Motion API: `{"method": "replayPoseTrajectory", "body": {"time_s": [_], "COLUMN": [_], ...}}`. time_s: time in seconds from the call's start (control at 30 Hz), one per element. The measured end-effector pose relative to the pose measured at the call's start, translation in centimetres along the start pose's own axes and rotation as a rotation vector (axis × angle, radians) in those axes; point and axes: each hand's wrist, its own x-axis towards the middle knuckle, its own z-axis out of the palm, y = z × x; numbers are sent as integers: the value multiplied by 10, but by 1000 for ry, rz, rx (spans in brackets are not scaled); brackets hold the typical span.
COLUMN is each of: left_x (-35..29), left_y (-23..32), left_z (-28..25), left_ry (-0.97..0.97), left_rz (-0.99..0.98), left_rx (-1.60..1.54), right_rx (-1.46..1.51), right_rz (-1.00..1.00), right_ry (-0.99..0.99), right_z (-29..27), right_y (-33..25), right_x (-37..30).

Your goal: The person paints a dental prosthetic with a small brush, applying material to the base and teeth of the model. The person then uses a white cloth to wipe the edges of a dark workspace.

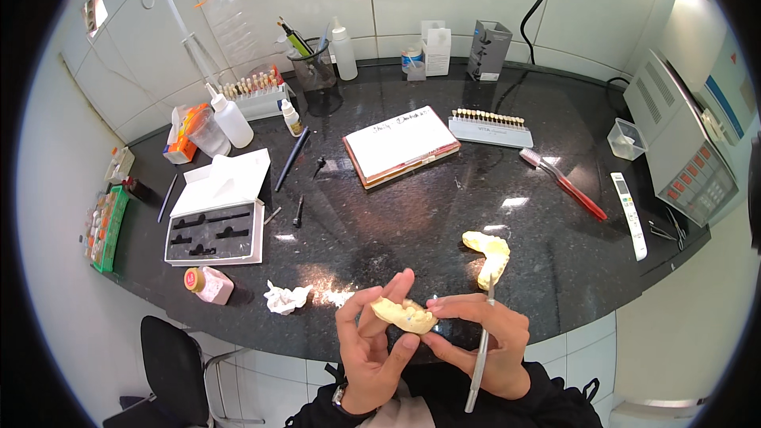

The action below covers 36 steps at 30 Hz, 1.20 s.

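Just over the front edge of the counter, my left hand (371, 349) holds a yellow plaster dental cast (403, 315) between fingers and thumb. The cast is tilted, and some tooth shapes show along it. The fingertips of my right hand (495, 341) pinch at the cast's right end, where a small whitish bit shows at the index fingertip. Tucked between that hand's fingers is a slim metal dental carver (479, 368), its thin tip pointing away from me. A second yellow dental cast (493, 257), curved like an arch, lies on the counter beyond my right hand.
Crumpled white tissue (287, 298) and a pink-filled jar (209, 285) are left of my hands. Farther back lie an open instrument case (216, 234), a notepad (402, 143), a tooth shade guide (491, 131) and a red toothbrush (564, 184). A panelled machine (682, 143) stands right.
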Motion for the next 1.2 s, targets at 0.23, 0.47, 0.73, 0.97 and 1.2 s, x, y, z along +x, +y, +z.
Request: {"method": "replayPoseTrajectory", "body": {"time_s": [0.23, 0.47, 0.73, 0.97, 1.2], "left_x": [5, 5, 8, 10, 5], "left_y": [1, 8, 4, -4, -1], "left_z": [-11, -9, -3, -2, 9], "left_ry": [-196, -188, -87, -118, -47], "left_rz": [-84, -224, -289, -369, -344], "left_rx": [-140, -244, -300, -383, -310], "right_rx": [52, 61, 313, 497, 595], "right_rz": [-57, -73, -34, 151, 82], "right_ry": [-179, -170, 266, 336, 208], "right_z": [-25, -21, -10, -17, 0], "right_y": [0, -2, 3, 9, 14], "right_x": [7, 3, -8, -14, -9]}}
